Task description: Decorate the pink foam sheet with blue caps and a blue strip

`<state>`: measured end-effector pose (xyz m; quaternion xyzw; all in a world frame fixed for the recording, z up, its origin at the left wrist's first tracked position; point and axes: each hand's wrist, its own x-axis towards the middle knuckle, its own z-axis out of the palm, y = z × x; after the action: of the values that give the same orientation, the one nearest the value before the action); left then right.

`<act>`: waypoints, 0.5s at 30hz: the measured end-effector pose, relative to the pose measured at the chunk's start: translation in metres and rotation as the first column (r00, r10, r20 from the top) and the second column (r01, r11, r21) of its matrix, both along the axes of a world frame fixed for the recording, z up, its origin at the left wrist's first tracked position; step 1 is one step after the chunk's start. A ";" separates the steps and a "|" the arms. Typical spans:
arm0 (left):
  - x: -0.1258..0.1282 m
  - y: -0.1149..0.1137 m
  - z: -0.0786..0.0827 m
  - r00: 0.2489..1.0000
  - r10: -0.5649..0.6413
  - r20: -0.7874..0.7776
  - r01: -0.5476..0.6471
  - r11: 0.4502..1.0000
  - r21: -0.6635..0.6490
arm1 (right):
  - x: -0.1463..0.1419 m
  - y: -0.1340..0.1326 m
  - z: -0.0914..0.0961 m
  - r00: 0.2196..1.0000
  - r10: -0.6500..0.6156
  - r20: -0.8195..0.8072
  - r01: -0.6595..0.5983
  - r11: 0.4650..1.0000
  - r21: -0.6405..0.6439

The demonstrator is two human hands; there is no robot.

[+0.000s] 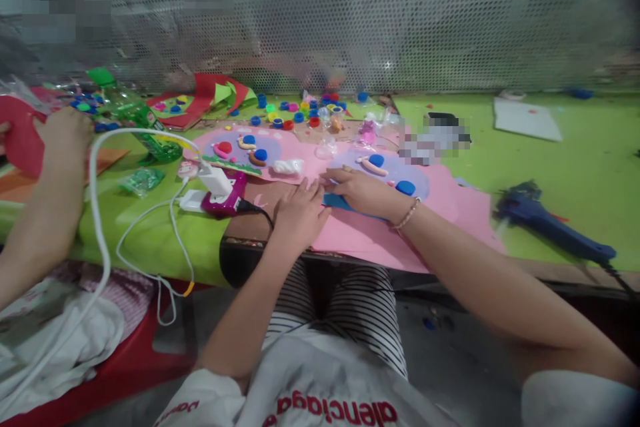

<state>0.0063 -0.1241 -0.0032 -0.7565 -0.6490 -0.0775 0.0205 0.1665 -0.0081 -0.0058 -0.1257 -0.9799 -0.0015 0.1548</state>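
Two hands lie on a pink card (380, 243).
The card is on the green table (575, 180), right under the hands. The left hand (301, 209) lies flat with its fingers out, holding nothing. The right hand (360, 192) is palm down over a blue strip (337, 201); I cannot tell if it pinches it. Just past the hands, little clay snails (373, 163) sit on purple patches, and a white lump (289, 166) is near the left fingertips. Beyond are small bright caps (299, 117). Left of the left hand are a plug block (227, 199) and then a green bottle (143, 120). Farther left, another person's hand (67, 137) is by red paper (20, 137). A blue glue gun (555, 223) lies right of the right hand.
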 end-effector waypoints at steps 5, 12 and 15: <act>-0.001 0.001 -0.002 1.000 0.023 0.017 -0.023 1.000 -0.004 | 0.000 -0.001 0.005 1.000 -0.010 0.004 0.010 1.000 0.012; -0.001 0.003 -0.003 0.997 0.047 0.063 -0.047 0.999 -0.009 | 0.005 -0.001 0.017 0.999 -0.021 0.045 0.019 0.999 0.040; 0.000 0.004 -0.002 0.998 0.027 0.063 -0.026 0.999 -0.019 | 0.007 0.001 0.018 0.998 -0.069 -0.007 0.069 0.997 0.026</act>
<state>0.0066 -0.1196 -0.0054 -0.7451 -0.6601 -0.0953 -0.0059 0.1733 -0.0068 0.0126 -0.1574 -0.9744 -0.0193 0.1592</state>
